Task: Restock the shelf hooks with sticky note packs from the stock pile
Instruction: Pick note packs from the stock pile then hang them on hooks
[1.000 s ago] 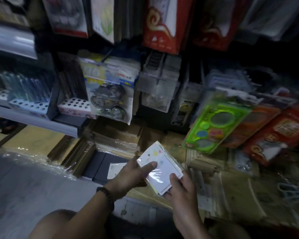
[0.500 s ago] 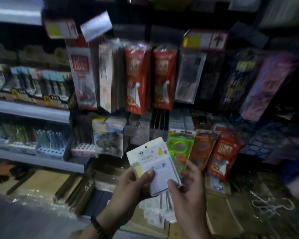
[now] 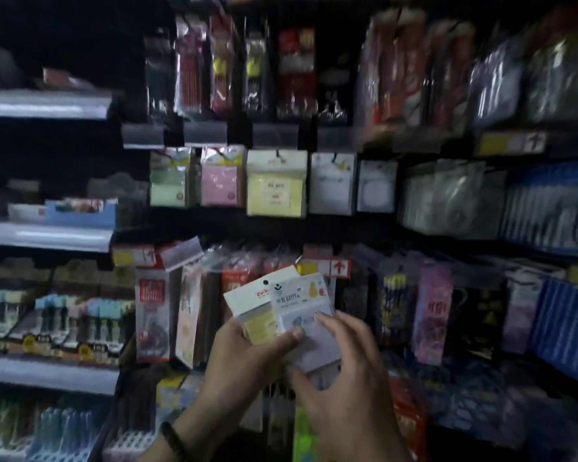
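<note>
The two held packs stood before a crowded wall of hooks, with open room only between them and the goods; the shelves (image 3: 44, 235) closed the side at 9 o'clock, and hanging packets filled the side at 3 o'clock. Straight up at 12 o'clock from the hands hung the row of sticky note packs: a green pack (image 3: 169, 181), a pink pack (image 3: 221, 180), a yellow pack (image 3: 276, 185), a white pack (image 3: 331, 183) and a round-note pack (image 3: 376, 186), side by side with their edges nearly touching. A dark free band lay between this row and the price tag (image 3: 339, 267) below it. The left hand (image 3: 247, 358) gripped both packs from 7 o'clock, its thumb pressed flat on the face of the front pack (image 3: 301, 315) and its fingers hidden behind them. The rear pack (image 3: 254, 308) showed at 10 o'clock of the front one, tilted to the left, with yellow notes inside. The right hand (image 3: 347, 378) came from 5 o'clock with its fingers (image 3: 324, 320) spread and a little bent; the tips lay on the face of the front pack and the thumb sat under its lower corner, so the corner was pinched between them. A dark bracelet (image 3: 174, 441) was on the left wrist. The front pack's header read "BE HAPPY" beside a pear drawing. The rear pack had red print that was too blurred to read. The price tag showed a red arrow pointing up.
</note>
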Demonstrator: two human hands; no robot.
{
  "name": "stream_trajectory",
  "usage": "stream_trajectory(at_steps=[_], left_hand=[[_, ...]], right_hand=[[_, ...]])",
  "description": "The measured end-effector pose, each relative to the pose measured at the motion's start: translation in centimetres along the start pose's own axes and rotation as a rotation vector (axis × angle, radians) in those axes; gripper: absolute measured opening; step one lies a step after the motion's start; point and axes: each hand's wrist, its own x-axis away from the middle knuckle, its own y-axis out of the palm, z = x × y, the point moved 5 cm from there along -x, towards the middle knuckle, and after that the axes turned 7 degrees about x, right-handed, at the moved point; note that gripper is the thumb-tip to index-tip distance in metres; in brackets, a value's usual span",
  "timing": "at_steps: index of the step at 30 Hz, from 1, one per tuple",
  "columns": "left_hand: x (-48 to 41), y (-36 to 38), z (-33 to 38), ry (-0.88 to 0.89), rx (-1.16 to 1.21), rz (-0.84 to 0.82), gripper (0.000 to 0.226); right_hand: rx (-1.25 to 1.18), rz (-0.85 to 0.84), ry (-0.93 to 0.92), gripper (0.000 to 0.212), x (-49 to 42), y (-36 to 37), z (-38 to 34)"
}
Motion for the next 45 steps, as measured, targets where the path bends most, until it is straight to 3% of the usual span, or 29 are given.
stream_trajectory(at_steps=[7,12,17,27,34,45], left_hand=[[-4.7,3.1,7.7,0.24,-0.222,-0.091,0.037],[-8.4,4.0,10.1,0.248,-0.339,-0.147,0.028],[-12.0,2.3,11.6,0.266,-0.429,-0.085,0.04],[-15.5,-0.1,13.3,0.317,-0.315,-0.109,0.037],[-17.0,-0.6,13.8,0.315,-0.301,-0.138,0.033],[-18.8,-2.3,13.8,0.241,-0.219,-0.103,0.027]], right_hand=[[0.019,0.038,-0.096,0.096,-7.5,-4.2,-1.5],[0.054,0.121,-0.108,0.093,-12.2,-6.1,-1.3],[0.117,0.2,-0.057,0.088,-17.4,-6.5,0.4],[0.269,0.307,-0.124,0.091,-23.2,-4.0,0.5],[0.325,0.33,-0.056,0.095,-24.7,-3.5,-0.1],[0.443,0.106,0.089,0.094,-27.6,-2.0,0.6]])
